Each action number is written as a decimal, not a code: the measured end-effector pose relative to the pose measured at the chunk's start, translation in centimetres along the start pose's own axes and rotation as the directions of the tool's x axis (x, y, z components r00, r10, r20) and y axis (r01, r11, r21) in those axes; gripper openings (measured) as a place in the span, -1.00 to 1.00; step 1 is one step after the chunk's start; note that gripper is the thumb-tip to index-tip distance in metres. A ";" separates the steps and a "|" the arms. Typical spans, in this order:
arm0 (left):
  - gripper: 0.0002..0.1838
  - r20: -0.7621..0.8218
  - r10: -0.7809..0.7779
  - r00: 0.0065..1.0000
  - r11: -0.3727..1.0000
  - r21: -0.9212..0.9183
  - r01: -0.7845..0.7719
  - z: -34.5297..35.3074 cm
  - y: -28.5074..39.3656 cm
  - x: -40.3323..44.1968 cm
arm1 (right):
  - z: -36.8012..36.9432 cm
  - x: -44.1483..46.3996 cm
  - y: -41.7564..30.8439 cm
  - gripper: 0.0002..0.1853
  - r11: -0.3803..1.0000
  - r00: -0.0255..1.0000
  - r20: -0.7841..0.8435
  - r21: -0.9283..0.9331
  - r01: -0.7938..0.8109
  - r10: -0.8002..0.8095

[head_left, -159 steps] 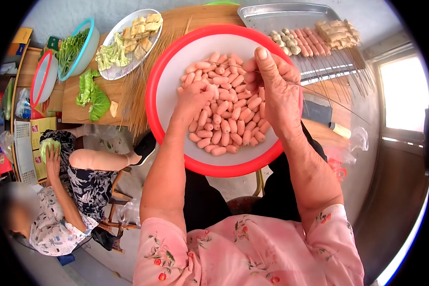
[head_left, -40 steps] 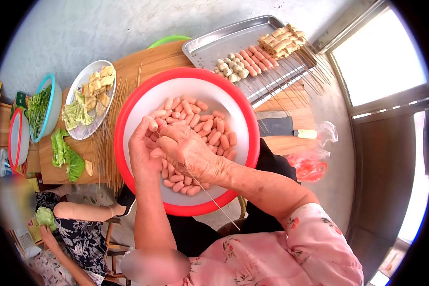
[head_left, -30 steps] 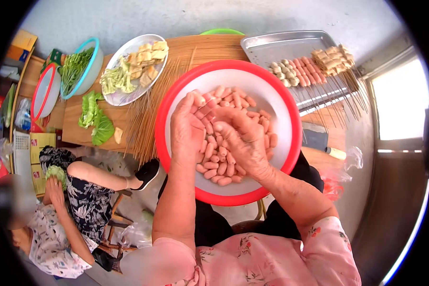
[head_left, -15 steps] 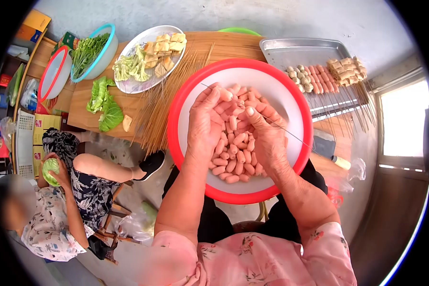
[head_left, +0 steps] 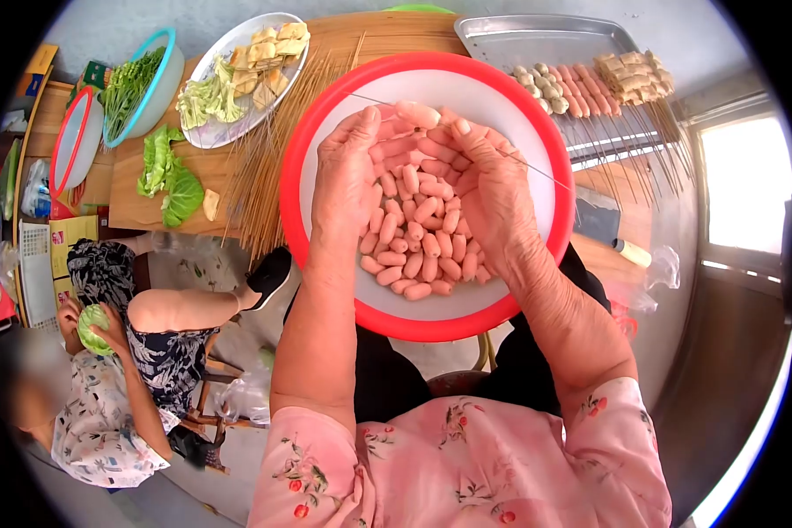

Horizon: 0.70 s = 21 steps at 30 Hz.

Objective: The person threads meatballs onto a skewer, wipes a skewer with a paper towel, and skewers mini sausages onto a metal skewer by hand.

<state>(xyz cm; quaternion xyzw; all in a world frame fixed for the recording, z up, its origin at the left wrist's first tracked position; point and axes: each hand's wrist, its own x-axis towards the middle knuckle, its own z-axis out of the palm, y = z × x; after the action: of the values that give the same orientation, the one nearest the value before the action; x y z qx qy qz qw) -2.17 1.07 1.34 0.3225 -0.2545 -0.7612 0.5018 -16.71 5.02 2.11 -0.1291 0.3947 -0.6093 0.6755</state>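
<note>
My left hand is curled over the white basin with a red rim, its thumb and fingers closed on a small pink sausage. A thin skewer runs on a slant past both hands, and this sausage lies in line with it, apparently threaded on. Between thumb and fingers, my right hand pinches the skewer just right of the sausage. Below my hands, many loose small sausages lie heaped in the basin. My fingers partly hide the heap's far side.
Bare skewers lie left of the basin, beside a plate of cauliflower and tofu-like pieces. A metal tray holds filled skewers. A knife lies right. Another person sits at left, holding a cabbage.
The view has shifted, so the basin and table sit higher and further left. My hands still hold the sausage and skewer; the left thumb has moved slightly away from the sausage's near end.
</note>
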 end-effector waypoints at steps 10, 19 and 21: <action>-0.72 0.217 0.246 0.945 -0.465 0.881 -0.081 -4.2 -6.7 1.6 | -0.4 0.6 -1.4 -0.83 0.993 0.995 -0.021 0.065 0.097 -0.096; -0.74 -0.161 0.005 0.987 -0.118 0.980 0.161 -2.1 -6.1 1.4 | -0.2 0.5 -1.3 -0.82 0.983 0.984 0.016 -0.040 0.179 -0.179; -0.77 0.000 0.330 0.944 0.100 0.994 -0.035 -3.7 -6.9 2.0 | -0.2 0.3 -1.2 -0.82 0.978 0.980 0.032 -0.064 0.199 -0.197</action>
<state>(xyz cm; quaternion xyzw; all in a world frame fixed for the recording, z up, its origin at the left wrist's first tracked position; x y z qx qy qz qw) -4.16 1.50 -6.52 0.6207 -0.6723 -0.2916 0.2787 -17.75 4.50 2.69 -0.1983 0.3914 -0.6583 0.6117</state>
